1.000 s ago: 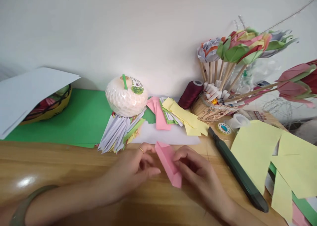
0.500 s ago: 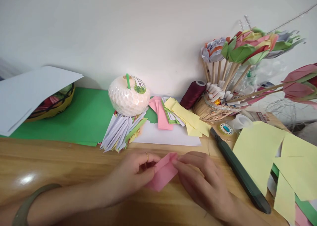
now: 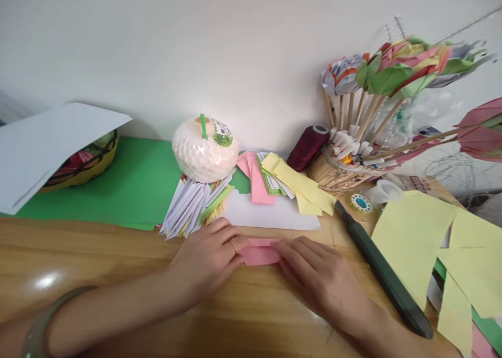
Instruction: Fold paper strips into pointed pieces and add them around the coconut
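Observation:
A small pink paper [image 3: 259, 255] lies low over the wooden table [image 3: 164, 337], with a folded strip along its far edge. My left hand [image 3: 212, 256], wearing a ring, grips its left end between thumb and fingers. At the right end, my right hand [image 3: 317, 274] is closed on the paper with its fingertips on the fold. Just beyond the left hand lies a bundle of folded paper pieces [image 3: 186, 206], mostly white, partly under a wrapped white coconut [image 3: 205, 151]. Pink paper strips [image 3: 261, 182] and yellow paper strips [image 3: 298, 182] lie behind the hands.
A dark green cutter [image 3: 386, 274] lies right of my right hand, beside yellow paper sheets [image 3: 408, 237]. Paper flowers on sticks stand in a basket [image 3: 333, 172], near a maroon thread spool [image 3: 309, 147]. Green sheets [image 3: 137, 175] and a covered yellow basket [image 3: 86, 175] are at left.
The pink paper has gone from tilted up in the fingers to level and lower against the table. Both hands have turned flatter, pressing along its far fold.

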`<state>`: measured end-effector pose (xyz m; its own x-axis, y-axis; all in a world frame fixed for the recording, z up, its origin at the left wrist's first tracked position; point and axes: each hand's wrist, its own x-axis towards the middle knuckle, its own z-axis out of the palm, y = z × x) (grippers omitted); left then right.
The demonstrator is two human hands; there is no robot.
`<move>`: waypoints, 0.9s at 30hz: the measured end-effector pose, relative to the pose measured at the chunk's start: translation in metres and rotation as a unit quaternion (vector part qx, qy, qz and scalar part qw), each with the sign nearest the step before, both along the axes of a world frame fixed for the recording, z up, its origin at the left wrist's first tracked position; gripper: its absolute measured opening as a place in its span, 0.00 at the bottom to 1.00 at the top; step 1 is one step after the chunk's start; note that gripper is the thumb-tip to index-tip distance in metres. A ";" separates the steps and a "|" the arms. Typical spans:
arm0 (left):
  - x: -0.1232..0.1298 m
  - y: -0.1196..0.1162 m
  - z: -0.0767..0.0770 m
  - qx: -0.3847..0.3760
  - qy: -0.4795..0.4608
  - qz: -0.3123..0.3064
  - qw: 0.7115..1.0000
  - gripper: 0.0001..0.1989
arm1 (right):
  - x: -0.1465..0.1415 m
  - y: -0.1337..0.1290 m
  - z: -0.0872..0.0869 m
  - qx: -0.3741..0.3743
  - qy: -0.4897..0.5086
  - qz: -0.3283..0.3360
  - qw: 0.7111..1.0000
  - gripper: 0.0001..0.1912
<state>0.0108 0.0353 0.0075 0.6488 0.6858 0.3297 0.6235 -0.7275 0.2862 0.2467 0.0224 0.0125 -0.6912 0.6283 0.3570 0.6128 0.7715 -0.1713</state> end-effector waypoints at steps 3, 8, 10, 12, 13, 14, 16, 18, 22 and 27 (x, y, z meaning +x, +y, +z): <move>0.000 0.001 -0.003 0.025 0.013 -0.016 0.999 0.06 | -0.002 0.000 0.000 -0.061 0.034 -0.028 0.997 0.11; -0.002 0.003 -0.006 0.132 0.022 -0.060 0.989 0.08 | -0.001 0.003 0.002 -0.076 0.019 -0.011 0.997 0.11; -0.003 0.002 -0.005 0.153 0.032 -0.073 0.985 0.08 | 0.001 0.004 0.001 -0.051 0.005 0.005 0.999 0.11; -0.005 0.002 -0.003 0.142 0.040 -0.077 0.986 0.08 | 0.003 0.005 0.000 -0.027 0.004 0.020 0.999 0.10; -0.005 0.002 -0.003 0.134 0.041 -0.077 0.987 0.08 | 0.003 0.006 -0.001 -0.024 0.006 0.022 0.999 0.09; -0.006 0.002 -0.003 0.127 0.041 -0.076 0.988 0.08 | 0.003 0.006 -0.001 -0.029 0.011 0.019 0.999 0.07; -0.006 0.002 -0.004 0.122 0.032 -0.071 0.989 0.09 | 0.003 0.007 0.000 -0.057 0.020 0.009 0.998 0.07; -0.006 0.003 -0.004 0.105 0.012 -0.059 0.993 0.10 | 0.003 0.008 0.001 -0.092 0.028 -0.001 0.995 0.08; -0.002 0.004 -0.002 0.033 -0.058 -0.048 0.997 0.08 | 0.002 0.008 0.002 -0.144 0.057 -0.018 0.988 0.08; 0.001 0.001 -0.001 -0.024 -0.100 0.005 0.995 0.06 | 0.001 0.007 0.000 -0.178 0.082 -0.040 0.980 0.08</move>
<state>0.0118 0.0358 0.0061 0.5667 0.7097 0.4185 0.5582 -0.7044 0.4385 0.2476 0.0293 0.0125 -0.5866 0.7828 0.2075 0.6106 0.5958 -0.5217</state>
